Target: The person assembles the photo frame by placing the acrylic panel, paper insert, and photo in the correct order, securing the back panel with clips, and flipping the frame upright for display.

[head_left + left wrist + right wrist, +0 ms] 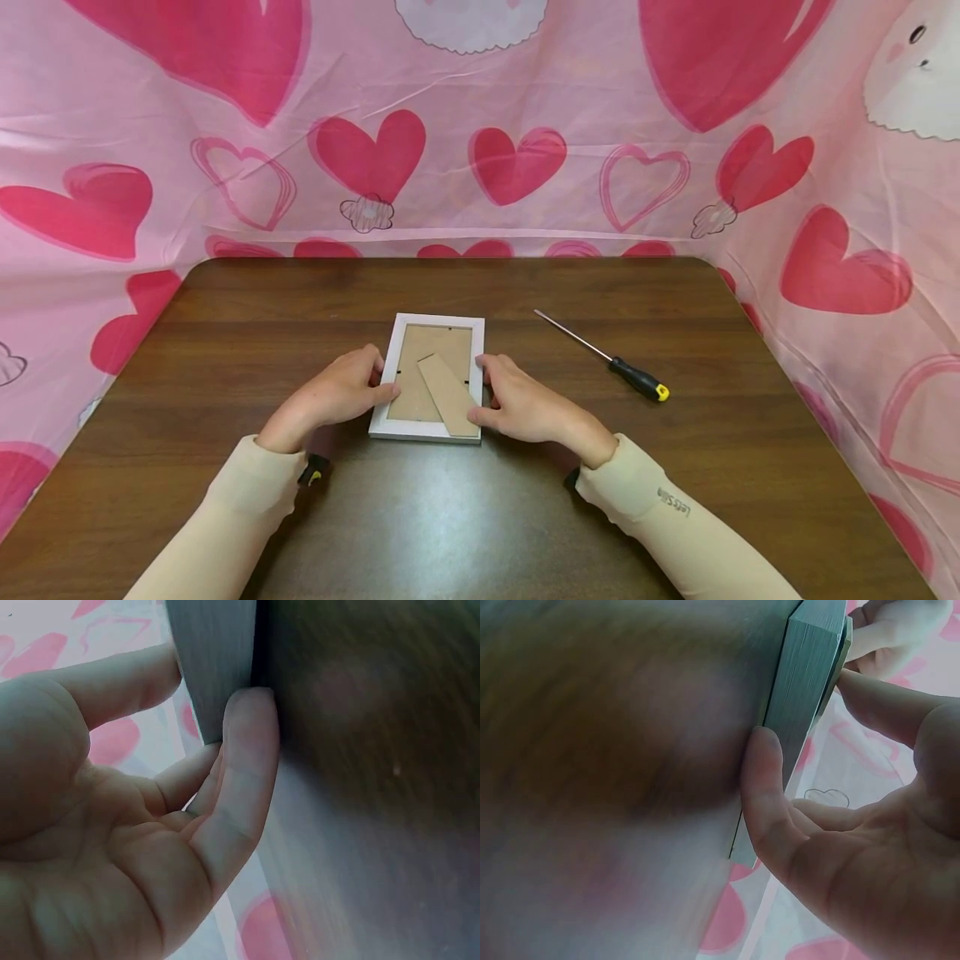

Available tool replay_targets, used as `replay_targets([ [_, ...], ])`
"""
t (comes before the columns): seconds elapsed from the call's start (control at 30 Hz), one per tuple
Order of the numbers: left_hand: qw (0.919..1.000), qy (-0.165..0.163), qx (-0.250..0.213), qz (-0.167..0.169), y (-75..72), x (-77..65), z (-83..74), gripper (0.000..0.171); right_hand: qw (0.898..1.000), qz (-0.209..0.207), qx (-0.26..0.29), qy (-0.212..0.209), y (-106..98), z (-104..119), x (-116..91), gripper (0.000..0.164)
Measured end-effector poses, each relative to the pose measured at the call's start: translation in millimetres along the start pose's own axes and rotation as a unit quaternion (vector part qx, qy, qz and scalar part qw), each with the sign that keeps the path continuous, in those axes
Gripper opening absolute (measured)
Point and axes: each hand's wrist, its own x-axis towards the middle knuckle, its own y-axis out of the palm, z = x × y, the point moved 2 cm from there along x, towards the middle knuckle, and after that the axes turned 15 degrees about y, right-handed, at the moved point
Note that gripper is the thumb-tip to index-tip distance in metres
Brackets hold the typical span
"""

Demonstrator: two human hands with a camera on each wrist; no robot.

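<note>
A white picture frame (438,319) lies back side up on the table in the head view, showing its brown backing board (427,337). Across the board's lower part slants a flat easel stand (450,398). My left hand (337,387) grips the frame's left edge, thumb on top and fingers along the side. On the opposite edge my right hand (525,406) grips it too, its thumb over the lower end of the stand. Both wrist views show the frame's side wall (217,667) between thumb and fingers, with fingertips low where the wall meets the table.
A screwdriver (637,379) with a black and yellow handle lies to the right of the frame, its shaft pointing toward the far side. The brown wooden table (300,292) is bounded at the back and sides by pink heart-patterned cloth (450,92).
</note>
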Motion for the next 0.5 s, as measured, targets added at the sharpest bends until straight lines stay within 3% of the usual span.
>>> replay_targets([
  [0.23, 0.9992, 0.027, -0.007, -0.028, -2.3, 0.3, -0.6, 0.026, 1.000, -0.005, -0.008, 0.001, 0.2, -0.9, 0.8, 0.078],
  [0.5, 0.9945, 0.021, -0.102, -0.012, -2.4, -2.6, -1.1, 0.034, 1.000, -0.005, -0.001, 0.007, -1.0, -1.8, 1.3, 0.079],
])
